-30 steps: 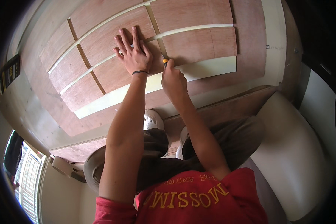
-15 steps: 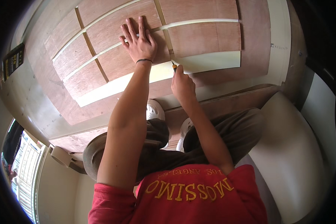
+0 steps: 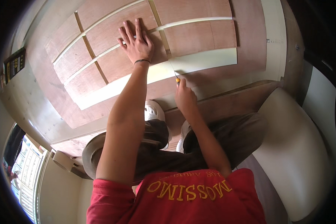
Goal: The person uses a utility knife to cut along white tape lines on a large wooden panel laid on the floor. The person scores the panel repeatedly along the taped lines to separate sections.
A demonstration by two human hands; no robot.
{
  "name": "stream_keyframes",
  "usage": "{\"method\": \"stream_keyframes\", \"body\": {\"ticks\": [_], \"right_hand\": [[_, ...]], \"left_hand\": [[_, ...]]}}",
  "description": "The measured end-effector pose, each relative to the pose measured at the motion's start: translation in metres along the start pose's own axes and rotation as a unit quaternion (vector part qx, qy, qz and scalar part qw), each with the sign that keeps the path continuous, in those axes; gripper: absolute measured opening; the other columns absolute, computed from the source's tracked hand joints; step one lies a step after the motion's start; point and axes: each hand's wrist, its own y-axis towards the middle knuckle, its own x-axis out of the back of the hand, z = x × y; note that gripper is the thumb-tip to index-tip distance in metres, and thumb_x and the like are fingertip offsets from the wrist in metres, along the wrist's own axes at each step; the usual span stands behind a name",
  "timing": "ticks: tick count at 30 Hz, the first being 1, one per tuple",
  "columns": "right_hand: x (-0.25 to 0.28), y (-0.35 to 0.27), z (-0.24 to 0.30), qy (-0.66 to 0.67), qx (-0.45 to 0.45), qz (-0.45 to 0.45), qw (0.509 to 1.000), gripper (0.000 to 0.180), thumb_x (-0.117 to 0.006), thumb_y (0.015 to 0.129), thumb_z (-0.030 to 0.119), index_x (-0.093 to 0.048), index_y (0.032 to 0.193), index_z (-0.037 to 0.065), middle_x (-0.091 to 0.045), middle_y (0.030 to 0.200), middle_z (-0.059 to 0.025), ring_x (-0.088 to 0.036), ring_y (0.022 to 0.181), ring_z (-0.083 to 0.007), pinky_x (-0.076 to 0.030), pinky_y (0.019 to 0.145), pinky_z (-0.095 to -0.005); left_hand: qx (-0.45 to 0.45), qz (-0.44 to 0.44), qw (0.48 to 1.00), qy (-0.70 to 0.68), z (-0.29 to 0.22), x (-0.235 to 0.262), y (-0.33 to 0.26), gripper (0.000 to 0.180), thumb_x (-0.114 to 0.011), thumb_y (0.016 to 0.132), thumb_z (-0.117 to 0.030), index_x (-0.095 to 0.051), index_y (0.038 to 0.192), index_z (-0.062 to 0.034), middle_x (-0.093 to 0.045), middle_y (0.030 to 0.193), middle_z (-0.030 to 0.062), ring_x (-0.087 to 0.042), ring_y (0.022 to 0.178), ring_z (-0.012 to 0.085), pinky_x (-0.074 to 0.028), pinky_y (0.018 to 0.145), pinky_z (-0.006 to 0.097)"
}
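My left hand (image 3: 139, 46) lies flat with fingers spread on a reddish-brown plywood panel (image 3: 190, 40), which is laid out in rectangles parted by narrow strips. In my right hand (image 3: 185, 96) is a small cutter knife (image 3: 178, 80) with a yellow and black handle. Its thin blade tip meets the lower part of a pale cream strip (image 3: 209, 61) along the panel's near side. A fine line runs across this strip from a brown gap down to the blade. My fingers hide most of the knife's handle.
The panel lies on a larger brown board (image 3: 250, 56) over a pale surface (image 3: 275, 22). A black box (image 3: 14, 64) with yellow marks stands at the far left. A roll of tape (image 3: 62, 160) is at the lower left. My white shoes (image 3: 153, 111) and bent knees are close below.
My right hand has drawn the knife toward me across the cream strip, leaving a fine line behind it. My left hand stays pressed on the panel; the whole view has shifted slightly.
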Motion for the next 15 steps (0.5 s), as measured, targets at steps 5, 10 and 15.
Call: {"method": "stream_keyframes", "body": {"ticks": [5, 10, 15], "right_hand": [[-0.007, -0.013, -0.019, 0.010, 0.003, -0.014, 1.000, 0.027, -0.050, 0.101, 0.022, -0.042, 0.118, 0.002, -0.067, 0.079, -0.0289, -0.066, 0.076, -0.0498, -0.053, 0.067, -0.0588], [0.034, -0.013, 0.006, -0.014, 0.001, 0.027, 1.000, 0.024, -0.050, 0.102, 0.025, -0.041, 0.111, 0.005, -0.068, 0.078, -0.0259, -0.068, 0.077, -0.0480, -0.054, 0.068, -0.0581], [0.042, 0.038, 0.037, 0.057, 0.042, -0.021, 0.997, 0.023, -0.050, 0.102, 0.025, -0.040, 0.106, 0.004, -0.066, 0.072, -0.0254, -0.067, 0.072, -0.0469, -0.054, 0.063, -0.0568]], "left_hand": [[0.003, 0.009, 1.000, -0.002, -0.001, -0.001, -0.005, 0.059, -0.043, 0.099, -0.037, -0.030, 0.157, -0.0370, -0.020, 0.166, 0.0075, -0.015, 0.154, 0.0324, -0.010, 0.122, 0.055], [0.003, 0.016, 1.000, 0.013, 0.004, 0.003, -0.006, 0.059, -0.044, 0.098, -0.034, -0.032, 0.156, -0.0365, -0.018, 0.167, 0.0088, -0.013, 0.154, 0.0347, -0.011, 0.121, 0.057], [-0.001, 0.016, 1.000, 0.010, -0.001, -0.001, -0.008, 0.059, -0.044, 0.099, -0.034, -0.030, 0.157, -0.0369, -0.017, 0.167, 0.0085, -0.013, 0.154, 0.0348, -0.010, 0.121, 0.056]]}}
